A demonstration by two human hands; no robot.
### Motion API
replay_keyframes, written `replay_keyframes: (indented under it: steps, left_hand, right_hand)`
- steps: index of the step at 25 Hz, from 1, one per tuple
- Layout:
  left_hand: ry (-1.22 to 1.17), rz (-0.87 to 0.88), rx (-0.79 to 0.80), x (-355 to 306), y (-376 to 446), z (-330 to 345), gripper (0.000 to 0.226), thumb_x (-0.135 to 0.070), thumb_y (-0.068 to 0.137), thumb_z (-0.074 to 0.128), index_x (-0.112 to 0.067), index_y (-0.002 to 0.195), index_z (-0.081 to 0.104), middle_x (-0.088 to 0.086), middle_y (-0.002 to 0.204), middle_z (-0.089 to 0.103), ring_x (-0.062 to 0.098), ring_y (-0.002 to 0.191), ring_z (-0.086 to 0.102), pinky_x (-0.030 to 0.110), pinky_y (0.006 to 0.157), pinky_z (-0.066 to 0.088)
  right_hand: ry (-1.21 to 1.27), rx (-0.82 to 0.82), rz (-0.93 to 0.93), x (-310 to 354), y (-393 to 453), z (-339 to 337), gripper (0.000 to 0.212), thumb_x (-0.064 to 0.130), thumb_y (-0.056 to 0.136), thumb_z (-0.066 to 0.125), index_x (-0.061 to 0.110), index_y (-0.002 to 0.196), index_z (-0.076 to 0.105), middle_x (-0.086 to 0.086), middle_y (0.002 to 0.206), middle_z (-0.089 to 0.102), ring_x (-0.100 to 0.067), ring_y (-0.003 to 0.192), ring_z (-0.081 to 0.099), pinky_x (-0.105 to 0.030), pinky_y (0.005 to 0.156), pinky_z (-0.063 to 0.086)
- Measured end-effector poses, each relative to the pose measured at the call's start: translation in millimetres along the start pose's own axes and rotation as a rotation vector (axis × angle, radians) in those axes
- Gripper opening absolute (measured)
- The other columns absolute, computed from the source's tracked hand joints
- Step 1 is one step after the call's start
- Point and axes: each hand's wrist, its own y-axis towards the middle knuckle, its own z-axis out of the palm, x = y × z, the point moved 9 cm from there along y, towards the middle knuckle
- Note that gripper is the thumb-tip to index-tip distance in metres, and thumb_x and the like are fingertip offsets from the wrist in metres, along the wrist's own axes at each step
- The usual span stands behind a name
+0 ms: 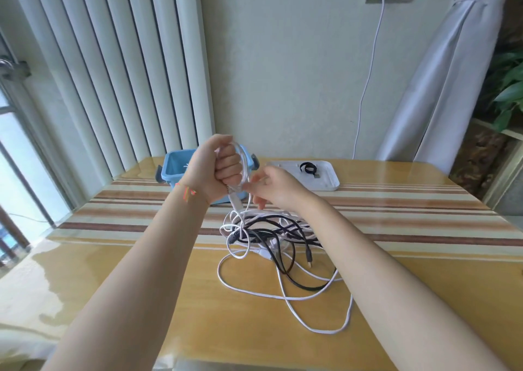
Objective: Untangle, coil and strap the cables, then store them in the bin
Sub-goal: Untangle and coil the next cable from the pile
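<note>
Left hand (218, 166) is fisted around the upright white coil (243, 169), right hand (271, 186) pinches its strand just beside, and the slack drops straight down to the tangle (271, 237) mid-desk.

One head-worn wide-angle view looks forward and down, close over the table (396, 285) toward the wall.

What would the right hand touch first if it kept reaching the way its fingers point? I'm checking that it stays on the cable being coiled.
The right hand points left toward the white cable coil gripped in the left hand. It would probably meet that coil first; its fingertips already look to be at the strand, though depth is unclear.
</note>
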Motion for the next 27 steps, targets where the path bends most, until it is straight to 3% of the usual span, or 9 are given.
replay_keyframes:
  steps: [3,7,10,13,15,17,20,23,27]
  left_hand:
    - [-0.038,-0.016,-0.052,-4.5,-8.5,-27.1,0.051,-0.03,0.097,0.035,-0.025,0.047,0.023,-0.007,0.049,0.005,0.012,0.04,0.002,0.022,0.04,0.003]
    - [0.295,-0.002,-0.311,-18.6,-19.0,-62.1,0.052,-0.029,0.097,0.037,-0.028,0.048,0.02,-0.007,0.048,0.008,0.012,0.038,0.004,0.016,0.04,0.005]
    - [0.868,0.1,-0.705,-41.0,-41.6,-109.4,0.038,-0.033,0.091,0.047,-0.022,0.054,0.044,-0.002,0.054,0.041,0.016,0.047,0.038,0.02,0.045,0.031]
    - [1.395,0.019,-0.838,-22.0,-45.5,-131.1,0.034,-0.034,0.094,0.041,-0.009,0.078,0.057,0.006,0.074,0.055,0.027,0.071,0.051,0.034,0.061,0.04]
    - [1.302,-0.027,-0.836,1.3,-37.6,-140.2,0.035,-0.03,0.095,0.038,-0.006,0.081,0.059,0.009,0.073,0.054,0.03,0.072,0.05,0.033,0.059,0.033]
    - [0.896,-0.049,-0.801,24.2,-29.4,-144.4,0.031,-0.026,0.094,0.043,-0.008,0.071,0.054,0.005,0.06,0.046,0.026,0.057,0.044,0.028,0.051,0.028]
    - [0.658,-0.137,-0.647,53.5,-15.8,-119.7,0.028,-0.018,0.092,0.049,-0.015,0.064,0.046,-0.004,0.043,0.027,0.013,0.032,0.021,0.014,0.043,0.016]
    - [0.725,-0.169,-0.466,66.2,-3.6,-82.8,0.033,-0.01,0.088,0.061,-0.014,0.059,0.046,-0.003,0.046,0.023,0.011,0.036,0.016,0.016,0.04,0.012]
    - [0.877,-0.164,-0.41,69.2,0.9,-70.6,0.026,-0.014,0.086,0.066,-0.013,0.06,0.062,0.001,0.052,0.029,0.015,0.041,0.021,0.019,0.04,0.017]
  right_hand:
    - [-0.137,0.08,0.067,-11.9,-2.8,18.5,0.037,0.033,0.085,0.075,0.012,0.108,0.055,0.0,0.092,0.063,-0.014,0.077,0.06,-0.027,0.069,0.046]
    - [-0.368,0.2,0.111,-22.9,-6.0,45.8,0.03,0.042,0.092,0.064,0.014,0.089,0.074,-0.001,0.072,0.057,-0.015,0.065,0.05,-0.028,0.061,0.038]
    - [-0.345,-0.061,0.102,-14.0,0.7,7.6,0.024,0.026,0.095,0.057,0.011,0.082,0.071,-0.005,0.076,0.064,-0.018,0.066,0.054,-0.03,0.063,0.042]
    - [-0.439,-0.466,-0.013,12.8,-6.0,-57.3,0.015,0.017,0.092,0.055,0.009,0.08,0.06,-0.007,0.081,0.062,-0.024,0.075,0.054,-0.031,0.065,0.038]
    - [-0.435,-0.564,-0.08,23.7,-12.3,-87.9,0.009,0.015,0.094,0.053,0.01,0.086,0.052,-0.006,0.079,0.056,-0.025,0.073,0.05,-0.032,0.062,0.033]
    - [-0.398,-0.585,-0.041,17.0,-16.1,-111.1,0.005,0.009,0.094,0.05,0.012,0.091,0.047,-0.004,0.076,0.052,-0.027,0.071,0.048,-0.032,0.061,0.031]
    - [-0.415,-0.434,0.087,-6.7,-19.8,-115.6,0.008,0.019,0.092,0.059,0.016,0.087,0.053,0.002,0.073,0.055,-0.022,0.07,0.053,-0.028,0.064,0.035]
    - [-0.226,-0.012,0.124,-16.7,-33.9,-70.2,0.026,0.036,0.091,0.065,0.012,0.085,0.062,0.002,0.06,0.062,-0.015,0.048,0.053,-0.026,0.052,0.044]
    - [-0.517,0.244,0.181,-22.0,-56.9,-17.4,0.054,0.072,0.069,0.071,0.023,0.091,0.063,0.01,0.081,0.065,-0.01,0.07,0.061,-0.026,0.059,0.047]
